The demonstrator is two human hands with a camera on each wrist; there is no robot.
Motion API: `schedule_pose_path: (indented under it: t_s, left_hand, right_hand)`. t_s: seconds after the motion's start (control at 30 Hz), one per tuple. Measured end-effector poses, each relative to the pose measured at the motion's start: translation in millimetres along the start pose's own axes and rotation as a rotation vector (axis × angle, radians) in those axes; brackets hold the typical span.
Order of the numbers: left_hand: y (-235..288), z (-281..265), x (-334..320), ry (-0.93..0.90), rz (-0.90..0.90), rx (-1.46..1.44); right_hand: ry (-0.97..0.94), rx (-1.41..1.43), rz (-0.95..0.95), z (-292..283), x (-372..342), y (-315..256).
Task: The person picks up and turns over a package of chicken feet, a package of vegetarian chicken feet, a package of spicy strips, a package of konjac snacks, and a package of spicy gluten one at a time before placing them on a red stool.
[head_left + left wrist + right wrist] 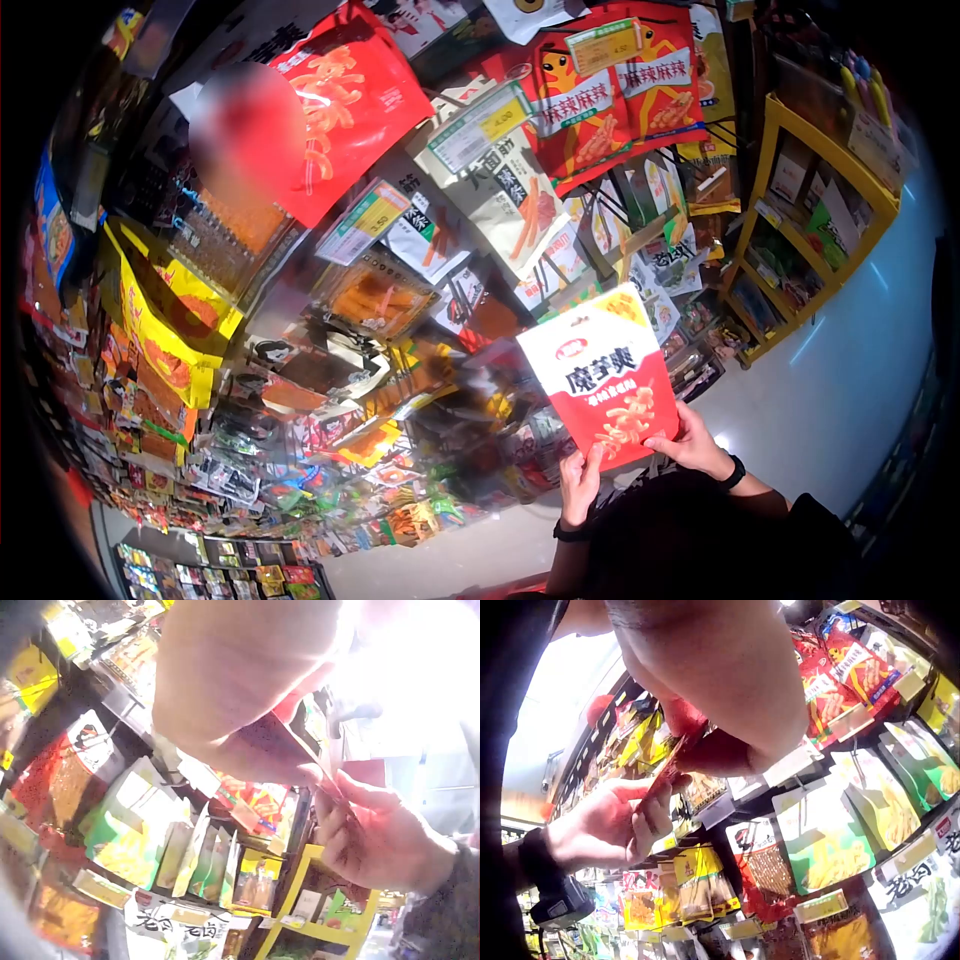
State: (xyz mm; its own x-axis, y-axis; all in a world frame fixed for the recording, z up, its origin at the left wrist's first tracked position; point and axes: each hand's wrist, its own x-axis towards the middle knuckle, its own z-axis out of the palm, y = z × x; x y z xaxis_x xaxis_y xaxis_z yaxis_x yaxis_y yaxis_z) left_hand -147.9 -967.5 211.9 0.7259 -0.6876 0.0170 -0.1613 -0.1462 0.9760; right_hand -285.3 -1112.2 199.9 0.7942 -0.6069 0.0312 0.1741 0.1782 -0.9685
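Dark clothing [690, 540] lies closest to my head camera; just past it, my left grip [578, 487] and right grip [697, 450] pinch the lower corners of a white-and-red packet [600, 375], thumbs on its front, most of it tilted above them. Beyond the packet I see hanging red bags [580, 120] and, to the right, a yellow-framed shelf [833, 150].

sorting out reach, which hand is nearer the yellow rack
Right hand: it holds the snack packet by its lower right corner, toward the yellow rack. The left hand holds the lower left corner, farther away.
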Motion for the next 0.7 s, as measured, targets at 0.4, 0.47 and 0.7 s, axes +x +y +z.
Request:
schedule_pose_path:
  t_s: [0.4, 0.47, 0.7]
  left_hand:
    - [50.8, 30.3, 34.7, -0.155, 0.091, -0.029]
    - [49.2, 37.6, 34.1, -0.23, 0.145, -0.047]
    - [55.5, 71.9, 33.2, -0.434, -0.083, -0.215]
  right_hand:
    - [0.24, 0.075, -0.131, -25.3, -0.2, -41.1]
    - [0.32, -0.027, -0.146, -34.1, -3.0, -37.0]
    - [0.466, 0.2, -0.127, -59.3, -10.5, -33.0]
